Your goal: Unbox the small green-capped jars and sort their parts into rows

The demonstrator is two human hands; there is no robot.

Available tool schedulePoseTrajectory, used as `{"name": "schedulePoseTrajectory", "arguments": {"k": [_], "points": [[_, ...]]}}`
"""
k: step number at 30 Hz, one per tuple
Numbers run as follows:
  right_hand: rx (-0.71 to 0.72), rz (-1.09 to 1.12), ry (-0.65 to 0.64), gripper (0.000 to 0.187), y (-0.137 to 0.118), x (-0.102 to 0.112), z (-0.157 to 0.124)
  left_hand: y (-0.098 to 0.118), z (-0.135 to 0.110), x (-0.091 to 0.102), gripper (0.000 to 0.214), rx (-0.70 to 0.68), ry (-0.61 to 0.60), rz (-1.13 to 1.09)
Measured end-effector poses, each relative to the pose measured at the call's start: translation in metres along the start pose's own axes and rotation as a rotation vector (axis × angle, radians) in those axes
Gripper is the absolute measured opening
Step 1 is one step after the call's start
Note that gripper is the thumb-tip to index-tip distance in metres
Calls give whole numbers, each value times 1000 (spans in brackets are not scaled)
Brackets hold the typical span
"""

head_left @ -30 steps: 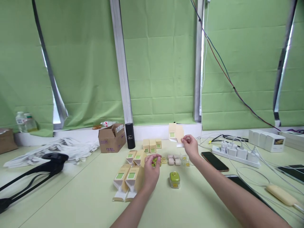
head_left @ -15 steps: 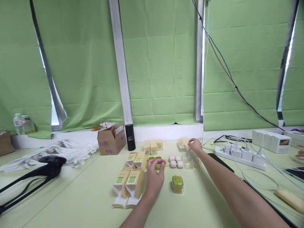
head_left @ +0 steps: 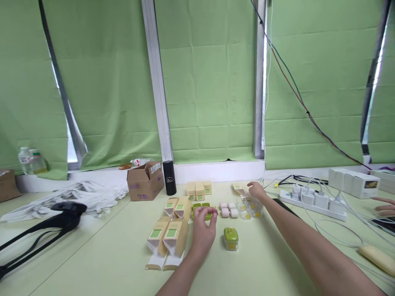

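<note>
My left hand [head_left: 204, 230] is over the green lids [head_left: 197, 205], its thumb and fingers pinched together. Anything between the fingertips is too small to name. My right hand [head_left: 256, 191] reaches to the far side, fingers loosely stretched, just right of a small beige carton [head_left: 239, 189] lying on the table. Below that hand stand several clear cups [head_left: 246, 211] with yellow marks. Pink-white rounded blocks [head_left: 228, 210] sit between the hands. Nearer me stands a clear jar with a green lid [head_left: 231, 239].
Several beige cartons with open flaps [head_left: 173, 236] stand left of my left hand, and more cartons [head_left: 199, 190] behind. A cardboard box [head_left: 145, 183] and black cylinder [head_left: 169, 178] stand at the back. A power strip [head_left: 313, 201] with cables and another person's hand [head_left: 385, 206] are at right.
The small beige carton now looks flatter, and my right hand has come slightly away from it to the right. My left hand has shifted a little right.
</note>
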State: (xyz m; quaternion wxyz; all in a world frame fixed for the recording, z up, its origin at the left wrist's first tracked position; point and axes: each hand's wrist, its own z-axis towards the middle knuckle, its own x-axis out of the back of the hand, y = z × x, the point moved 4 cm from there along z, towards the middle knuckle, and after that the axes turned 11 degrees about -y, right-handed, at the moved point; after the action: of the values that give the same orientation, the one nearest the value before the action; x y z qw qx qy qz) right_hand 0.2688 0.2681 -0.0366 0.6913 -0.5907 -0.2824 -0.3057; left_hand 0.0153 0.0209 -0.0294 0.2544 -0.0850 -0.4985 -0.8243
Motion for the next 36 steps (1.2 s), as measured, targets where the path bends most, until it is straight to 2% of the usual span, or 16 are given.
{"name": "schedulePoseTrajectory", "arguments": {"k": [2, 4, 9, 11, 14, 16, 18, 21, 23, 27, 31, 36], "points": [[9, 42, 7, 31, -5, 10, -5, 0, 0, 0, 16, -8, -23, -17], [39, 91, 28, 19, -13, 20, -13, 0, -1, 1, 15, -11, -67, -53], [209, 249, 92, 27, -43, 29, -56, 6, -6, 0, 46, 14, -274, -120], [288, 322, 82, 25, -55, 22, -83, 11, -9, -1, 53, 23, -375, -104], [391, 412, 19, 28, -66, 1, -124, 16, -12, -1, 54, 14, -486, -55], [433, 464, -40, 35, -65, -17, -148, 16, -13, -3, 54, 4, -524, -19], [444, 620, -140, 40, -59, -35, -164, 14, -15, -5, 58, -2, -542, 17], [384, 794, -286, 40, -48, -53, -175, 10, -17, -9, 51, 11, -537, 61], [363, 865, -382, 38, -45, -57, -178, 7, -16, -10, 43, 37, -518, 63], [344, 1037, -562, 28, -54, -56, -186, 3, -11, -6, 41, 82, -380, -47], [389, 1208, -656, 43, -69, -55, -200, -4, -4, -5, 48, 111, -222, -157], [389, 1358, -742, 42, -78, -49, -210, -5, 3, -8, 50, 77, -185, -210]]}}
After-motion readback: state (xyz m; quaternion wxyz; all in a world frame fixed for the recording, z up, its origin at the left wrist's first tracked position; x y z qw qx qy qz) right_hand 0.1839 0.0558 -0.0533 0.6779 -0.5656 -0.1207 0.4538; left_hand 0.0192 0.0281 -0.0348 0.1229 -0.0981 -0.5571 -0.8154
